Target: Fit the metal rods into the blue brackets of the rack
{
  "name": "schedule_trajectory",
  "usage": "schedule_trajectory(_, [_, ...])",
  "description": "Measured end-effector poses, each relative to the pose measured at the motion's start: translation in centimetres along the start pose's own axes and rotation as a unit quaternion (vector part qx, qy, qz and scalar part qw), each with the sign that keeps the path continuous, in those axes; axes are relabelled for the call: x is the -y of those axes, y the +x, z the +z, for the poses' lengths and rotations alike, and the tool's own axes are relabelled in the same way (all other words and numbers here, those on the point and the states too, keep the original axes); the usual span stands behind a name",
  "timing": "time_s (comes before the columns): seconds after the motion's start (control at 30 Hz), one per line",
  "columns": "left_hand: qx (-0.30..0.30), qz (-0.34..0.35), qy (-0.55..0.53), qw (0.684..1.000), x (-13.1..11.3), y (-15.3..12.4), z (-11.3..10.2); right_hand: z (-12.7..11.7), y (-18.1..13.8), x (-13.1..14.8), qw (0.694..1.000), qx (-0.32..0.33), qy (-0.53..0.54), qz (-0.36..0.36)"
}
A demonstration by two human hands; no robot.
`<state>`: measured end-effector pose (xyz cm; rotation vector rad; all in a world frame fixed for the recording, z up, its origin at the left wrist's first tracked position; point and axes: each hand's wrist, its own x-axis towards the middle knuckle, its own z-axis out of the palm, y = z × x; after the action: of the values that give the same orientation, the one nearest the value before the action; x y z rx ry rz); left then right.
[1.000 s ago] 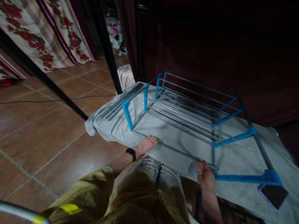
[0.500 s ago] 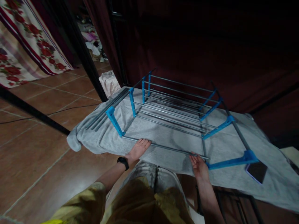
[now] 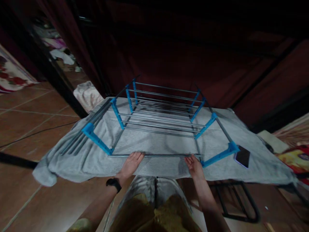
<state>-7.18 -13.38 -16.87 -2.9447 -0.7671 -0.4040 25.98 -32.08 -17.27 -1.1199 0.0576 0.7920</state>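
A metal tube lies along the near side of a half-built rack, with both of my hands on it. My left hand, a black band on its wrist, has its fingers closed over the tube left of the middle. Near the right end, my right hand holds the same tube in its fingertips. The rack's blue plastic bracket is by the tube's left end, and another blue bracket is just beyond its right end. Several grey crossbars span the rack behind. Whether the tube's ends sit in the brackets I cannot tell.
A grey blanket lies under the rack. Several loose tubes rest on its left side. A phone lies by the right bracket. A dark post rises at the left, and a black metal frame stands low at the right.
My view has turned to the right, so the rack appears further left and squarer to me. Both hands stay on the tube, in nearly the same places.
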Motion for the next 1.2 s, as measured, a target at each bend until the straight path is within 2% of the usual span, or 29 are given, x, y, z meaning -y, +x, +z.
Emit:
schedule_trajectory(0.2, [-0.041,0.002,0.001,0.999,1.0,0.0,0.1,0.9,-0.6,0.0,0.999,-0.016,0.032,-0.024])
schedule_trajectory(0.4, [-0.080,0.034,-0.013,0.996,1.7,0.1,0.3,1.0,-1.0,-0.1,0.998,-0.023,0.048,-0.031])
schedule_trajectory(0.53, [-0.098,0.032,-0.012,0.995,1.9,0.3,0.6,1.1,-1.3,-0.1,0.998,-0.021,0.054,-0.034])
schedule_trajectory(0.8, [-0.107,0.049,-0.023,0.993,1.8,0.1,0.0,1.4,-2.3,0.3,0.997,-0.018,0.057,-0.040])
schedule_trajectory(1.2, [-0.122,0.061,-0.015,0.991,2.4,-0.1,1.0,0.6,-2.3,-0.6,0.996,-0.051,0.064,-0.038])
